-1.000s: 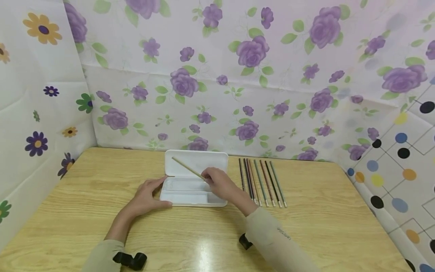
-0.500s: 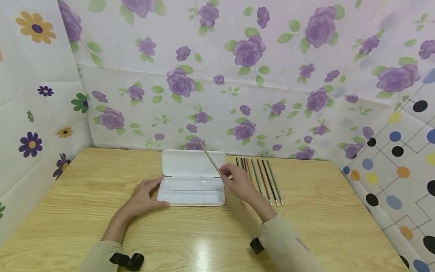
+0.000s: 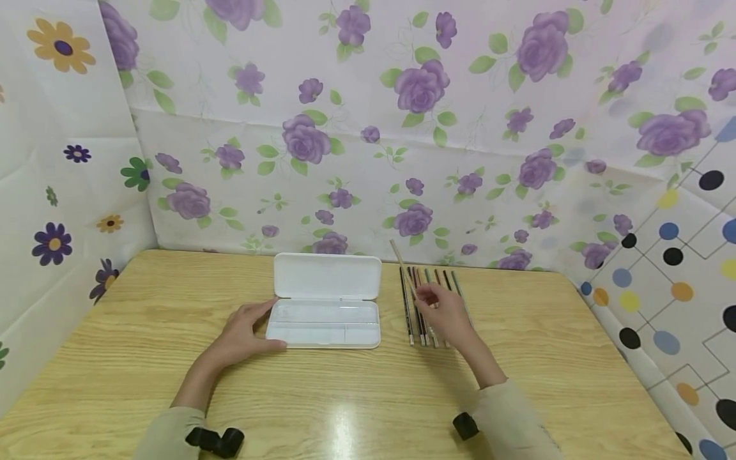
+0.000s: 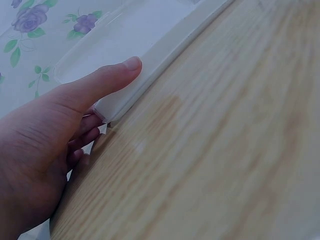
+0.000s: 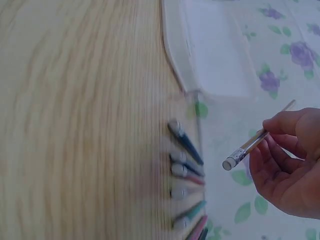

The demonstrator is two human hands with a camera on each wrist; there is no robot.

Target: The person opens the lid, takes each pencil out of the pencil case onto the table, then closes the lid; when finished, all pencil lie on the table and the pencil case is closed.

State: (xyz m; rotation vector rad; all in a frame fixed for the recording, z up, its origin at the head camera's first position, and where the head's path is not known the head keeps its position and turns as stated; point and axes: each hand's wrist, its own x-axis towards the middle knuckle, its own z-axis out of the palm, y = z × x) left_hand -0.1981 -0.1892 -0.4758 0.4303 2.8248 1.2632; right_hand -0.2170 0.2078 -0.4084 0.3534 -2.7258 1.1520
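A white pencil case [image 3: 328,277] lies with its lid raised, its compartments visible in the head view. My left hand [image 3: 244,332] holds its left end, thumb against the front wall and fingers around the corner. In the left wrist view, the thumb lies along the case's white side [image 4: 150,75]. Between thumb and fingers, my right hand [image 3: 445,313] pinches a tan pencil [image 3: 400,257] above a row of pencils [image 3: 406,310]. The right wrist view shows the held pencil's white eraser end [image 5: 230,163] pointing away from the hand. The right hand covers parts of the row.
The wooden table [image 3: 322,402] meets a flowered sheet [image 3: 368,160] right behind the case and pencils. Dark wrist cameras sit on both sleeves [image 3: 512,415]. A dotted sheet [image 3: 678,287] lines the right side.
My right hand has moved right, from over the case to over the pencil row, carrying the tan pencil, which now tilts more upright. The left hand stays at the case.
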